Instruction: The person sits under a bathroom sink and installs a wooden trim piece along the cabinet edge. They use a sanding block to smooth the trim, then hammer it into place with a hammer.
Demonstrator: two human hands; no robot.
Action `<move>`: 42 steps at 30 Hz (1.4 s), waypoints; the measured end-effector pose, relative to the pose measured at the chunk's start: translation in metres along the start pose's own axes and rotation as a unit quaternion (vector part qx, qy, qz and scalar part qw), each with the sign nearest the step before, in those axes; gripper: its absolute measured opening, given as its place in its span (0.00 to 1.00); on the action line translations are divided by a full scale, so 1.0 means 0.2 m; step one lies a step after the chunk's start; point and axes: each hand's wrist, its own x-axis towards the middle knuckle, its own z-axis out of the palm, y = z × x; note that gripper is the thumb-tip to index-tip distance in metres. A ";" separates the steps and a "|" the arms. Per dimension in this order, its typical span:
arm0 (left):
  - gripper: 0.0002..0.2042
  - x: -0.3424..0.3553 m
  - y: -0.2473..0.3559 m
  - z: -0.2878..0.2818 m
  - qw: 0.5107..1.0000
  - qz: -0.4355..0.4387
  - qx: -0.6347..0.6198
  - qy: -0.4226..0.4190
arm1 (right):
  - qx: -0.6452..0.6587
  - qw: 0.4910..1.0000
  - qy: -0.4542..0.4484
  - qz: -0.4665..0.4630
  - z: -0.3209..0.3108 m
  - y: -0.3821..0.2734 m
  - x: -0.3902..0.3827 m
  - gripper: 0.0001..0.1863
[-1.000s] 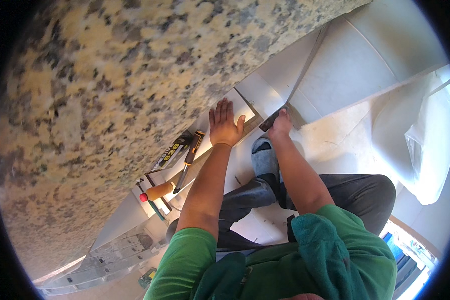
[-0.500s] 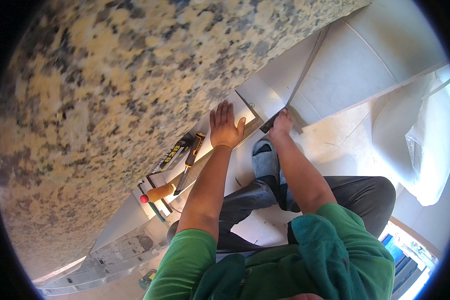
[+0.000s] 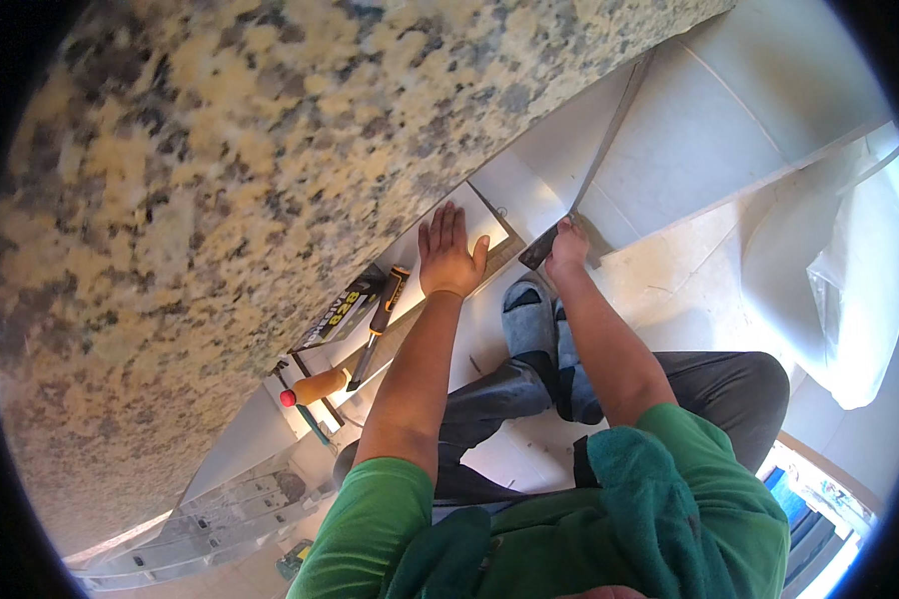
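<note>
I have the right hand (image 3: 568, 246) gripping a dark, flat, oblong piece (image 3: 537, 249), held slanted; my left hand (image 3: 449, 262), fingers extended, is palm-down over a white, dark-edged panel (image 3: 480, 212).

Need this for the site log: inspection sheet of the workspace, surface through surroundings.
Surface: pale panel beside the edge of a speckled stone slab.
Job's things: dark flat piece, one end in the right hand.
Clutter: orange-and-black-handled tool, black box with yellow print, wooden handle with red end.
Hands: left hand open, palm down over the panel; right closed on the dark piece.
Cables: pale cord-like line by the white plastic; cannot tell whether it is a cable.
Surroundings: pale tiles, white plastic at right.
</note>
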 end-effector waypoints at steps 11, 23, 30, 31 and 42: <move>0.36 0.02 0.02 -0.04 0.999 -0.013 -0.015 -0.036 | 0.222 0.970 0.009 0.100 0.02 0.04 0.00 0.19; 0.36 0.01 0.04 -0.07 0.997 -0.024 -0.037 -0.057 | 0.244 0.966 0.025 0.080 0.02 0.05 -0.02 0.24; 0.36 0.01 0.03 -0.06 0.998 -0.017 -0.019 -0.050 | 0.254 0.962 0.007 0.096 0.04 0.01 -0.03 0.23; 0.36 0.02 0.03 -0.05 0.999 -0.010 -0.015 -0.042 | 0.252 0.963 0.001 0.090 0.03 0.01 -0.01 0.23; 0.36 0.02 0.03 -0.07 0.998 -0.016 -0.022 -0.054 | 0.239 0.966 0.021 0.100 0.09 -0.05 -0.04 0.22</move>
